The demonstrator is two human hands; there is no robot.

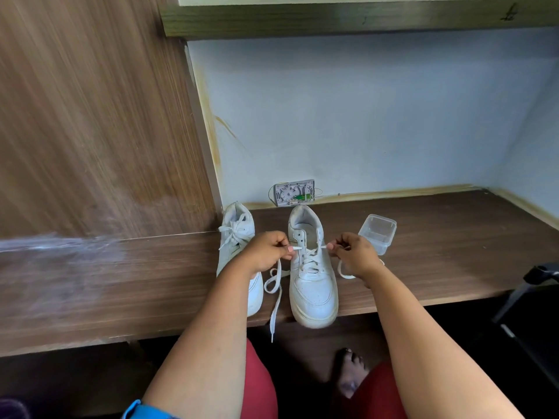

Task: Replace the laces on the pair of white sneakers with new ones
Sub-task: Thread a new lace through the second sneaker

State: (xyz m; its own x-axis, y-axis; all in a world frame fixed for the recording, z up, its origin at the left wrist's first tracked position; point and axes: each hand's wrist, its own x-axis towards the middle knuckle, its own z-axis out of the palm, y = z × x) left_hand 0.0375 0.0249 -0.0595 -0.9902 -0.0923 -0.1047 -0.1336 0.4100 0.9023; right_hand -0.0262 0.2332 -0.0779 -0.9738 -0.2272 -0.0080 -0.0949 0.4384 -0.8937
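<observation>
Left hand (pixel 266 252) and right hand (pixel 352 255) each pinched a lace (pixel 273 285) end over the sneaker (pixel 313 285) at the worktop (pixel 438 267) front edge.

A dark wooden surface (pixel 438 252) ran across the view. On it stood a clear plastic tub (pixel 377 234), empty and lidless, tilted slightly. Behind the tub and to its left, a small open junction box (pixel 294 193) sat against the pale blue wall (pixel 363 116), its green and white insides exposed, a thin wire running from it along the wall's foot. Far left of the tub rose a brown wood-grain panel (pixel 90 116). High above the tub a wooden ledge (pixel 332 19) crossed the wall. Right of the tub, past the surface's edge, stood part of a black chair (pixel 526 313).
</observation>
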